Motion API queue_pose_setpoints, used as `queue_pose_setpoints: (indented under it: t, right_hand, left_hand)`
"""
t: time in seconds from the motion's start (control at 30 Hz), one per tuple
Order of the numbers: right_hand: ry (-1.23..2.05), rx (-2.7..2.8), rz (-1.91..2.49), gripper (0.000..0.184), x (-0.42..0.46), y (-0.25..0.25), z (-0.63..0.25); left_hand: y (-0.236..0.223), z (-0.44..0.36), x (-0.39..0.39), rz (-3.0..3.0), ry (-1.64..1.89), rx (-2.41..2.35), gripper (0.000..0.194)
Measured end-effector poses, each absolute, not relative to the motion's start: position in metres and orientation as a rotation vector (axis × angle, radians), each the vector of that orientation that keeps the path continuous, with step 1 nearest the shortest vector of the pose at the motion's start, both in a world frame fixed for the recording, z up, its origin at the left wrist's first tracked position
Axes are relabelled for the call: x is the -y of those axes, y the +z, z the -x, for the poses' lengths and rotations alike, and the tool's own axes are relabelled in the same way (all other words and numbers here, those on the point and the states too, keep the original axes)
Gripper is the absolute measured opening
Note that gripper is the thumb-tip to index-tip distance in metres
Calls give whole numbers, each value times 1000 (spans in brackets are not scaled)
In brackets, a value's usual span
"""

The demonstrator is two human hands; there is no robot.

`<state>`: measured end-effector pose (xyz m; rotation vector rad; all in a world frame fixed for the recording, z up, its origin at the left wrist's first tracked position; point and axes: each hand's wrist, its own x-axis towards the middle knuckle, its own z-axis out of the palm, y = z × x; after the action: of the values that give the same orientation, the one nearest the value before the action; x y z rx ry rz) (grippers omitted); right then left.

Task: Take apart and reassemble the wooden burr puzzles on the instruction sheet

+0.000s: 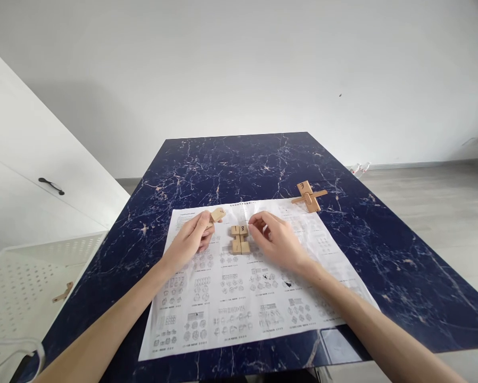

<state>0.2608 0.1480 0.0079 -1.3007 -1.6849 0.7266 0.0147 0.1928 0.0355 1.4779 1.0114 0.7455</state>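
My left hand [193, 234] is closed around a small wooden puzzle piece [218, 214] with a black mark on its end, held above the left part of a printed paper sheet [263, 330]. Two notched wooden pieces [240, 239], marked 1 and 3, lie side by side on the sheet between my hands. My right hand [277, 236] is just right of them, its fingers curled and the thumb and index tips close together. Whether those fingertips touch the piece marked 3 or pinch something small, I cannot make out.
A crossed wooden puzzle [308, 197] marked 3 stands at the sheet's upper right corner on the dark blue marbled table [239, 165]. Left of the table, a white perforated basket [35, 271] holds a wooden piece [63, 292]. A white cabinet [27, 133] stands beyond it.
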Motion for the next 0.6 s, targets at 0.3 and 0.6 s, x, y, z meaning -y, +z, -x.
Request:
queue_pose_setpoints:
  t: [0.3, 0.6]
  right_hand:
    - [642, 1889, 1258, 27, -151, -1, -262]
    - [558, 1945, 1228, 20, -156, -6, -264]
  left_hand:
    - [41, -20, -190, -1164, 829, -898, 47]
    - [41, -17, -190, -978, 845, -799, 41]
